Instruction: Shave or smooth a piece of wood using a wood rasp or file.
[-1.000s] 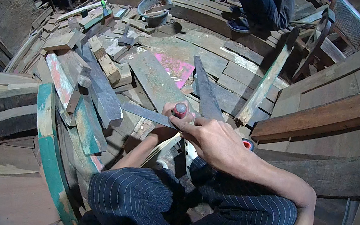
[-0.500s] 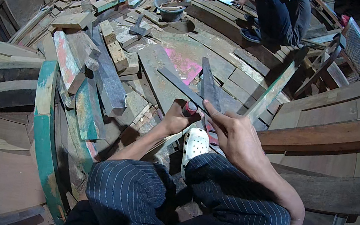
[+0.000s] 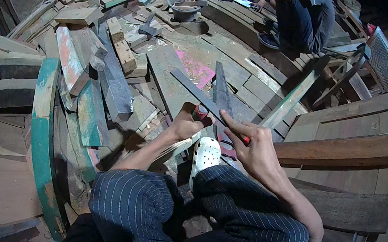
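My right hand (image 3: 254, 144) is closed round the red handle of a long flat file (image 3: 194, 91), its index finger stretched along the dark metal. The file slants away to the left, its shaft passing just beyond my left hand (image 3: 186, 124). That left hand is wrapped round a red-ended round handle (image 3: 199, 112); the rest of what it grips is hidden, and I cannot tell whether the file touches it. A dark tapering saw blade (image 3: 222, 87) lies beyond the file, with red parts showing near my white clog (image 3: 206, 157).
Wood offcuts (image 3: 118, 92) are piled at the left beside a curved green-painted plank (image 3: 44, 146). A hammer-like tool (image 3: 149, 27) and a grey bucket (image 3: 185, 8) stand farther off. Another person (image 3: 302, 21) crouches at the back. A brown beam (image 3: 350, 148) lies at the right.
The whole view has shifted slightly. My right hand sits a little lower, and the file's red handle now shows below its fingers. Both hands keep their grips.
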### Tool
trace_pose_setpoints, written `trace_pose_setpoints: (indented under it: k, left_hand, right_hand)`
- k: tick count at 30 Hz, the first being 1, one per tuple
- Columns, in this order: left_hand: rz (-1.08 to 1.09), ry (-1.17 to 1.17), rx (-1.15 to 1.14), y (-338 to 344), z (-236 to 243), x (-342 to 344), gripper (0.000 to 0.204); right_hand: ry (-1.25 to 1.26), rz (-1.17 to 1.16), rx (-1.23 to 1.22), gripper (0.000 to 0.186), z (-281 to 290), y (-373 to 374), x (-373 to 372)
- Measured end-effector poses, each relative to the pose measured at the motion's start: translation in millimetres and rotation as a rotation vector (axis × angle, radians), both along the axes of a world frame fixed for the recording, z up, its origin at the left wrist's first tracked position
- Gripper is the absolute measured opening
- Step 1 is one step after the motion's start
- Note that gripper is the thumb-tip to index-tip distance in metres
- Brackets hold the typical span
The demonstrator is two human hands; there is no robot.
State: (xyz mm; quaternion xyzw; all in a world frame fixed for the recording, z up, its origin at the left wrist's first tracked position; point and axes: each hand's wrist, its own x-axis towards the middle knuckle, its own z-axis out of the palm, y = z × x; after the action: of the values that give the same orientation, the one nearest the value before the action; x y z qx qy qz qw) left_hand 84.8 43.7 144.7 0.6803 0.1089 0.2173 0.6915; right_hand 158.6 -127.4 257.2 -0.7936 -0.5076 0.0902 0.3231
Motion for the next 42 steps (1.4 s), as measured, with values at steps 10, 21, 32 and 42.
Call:
trace_pose_setpoints:
  k: [10,21,32,42]
  left_hand:
    - [-0.115,-0.101,0.172,15,-8,-2,0.016]
    - [-0.051,-0.030,0.121,17,-23,3,0.026]
    - [-0.020,-0.001,0.156,14,-15,2,0.029]
    - [-0.038,-0.091,0.265,16,-13,2,0.017]
  right_hand:
    - [-0.033,0.034,0.127,0.039,7,2,2]
    - [0.011,-0.048,0.168,0.038,21,-2,-5]
    - [0.023,-0.032,0.223,0.040,13,1,-2]
    - [-0.003,0.008,0.023,0.041,10,3,-2]
